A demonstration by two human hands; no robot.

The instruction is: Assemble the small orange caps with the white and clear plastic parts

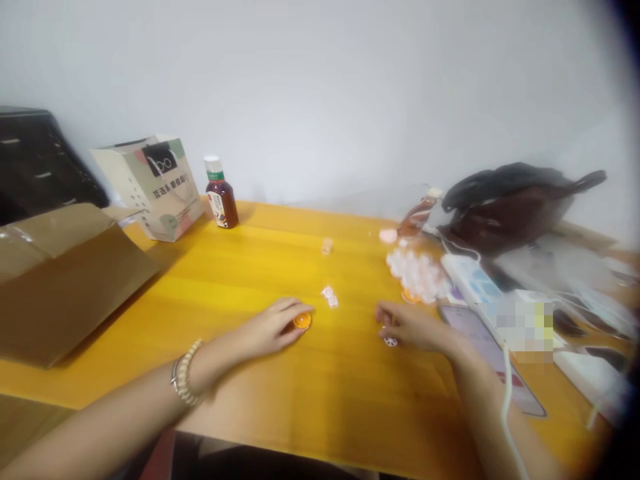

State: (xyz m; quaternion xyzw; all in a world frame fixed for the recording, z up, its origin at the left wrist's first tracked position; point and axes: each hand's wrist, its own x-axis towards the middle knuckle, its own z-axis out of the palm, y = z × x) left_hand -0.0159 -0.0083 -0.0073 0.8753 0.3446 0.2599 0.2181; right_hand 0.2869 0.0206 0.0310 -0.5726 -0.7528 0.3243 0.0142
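My left hand (275, 325) is closed around a small round orange disc (302, 321), thumb and fingers on its sides, just above or on the yellow wooden table (300, 400). To the right, my right hand (413, 325) curls its fingers in a pinch at a small white patterned piece (391, 341), blurred and partly covered. Between the hands, slightly farther off, lies a pair of small white-and-pink patterned pieces (330, 297). Beyond them sits a tiny pale pinkish piece (327, 246). A pile of pale translucent round pieces (417, 272) lies past my right hand, with an orange piece (411, 295) at its near edge.
An open cardboard box (85, 280) and a paper bag (167, 193) stand at left, beside a dark red drink bottle (223, 200). On the right are a phone (480, 347), a white power strip (470, 280), cables, another bottle (419, 217) and a dark bag (510, 213).
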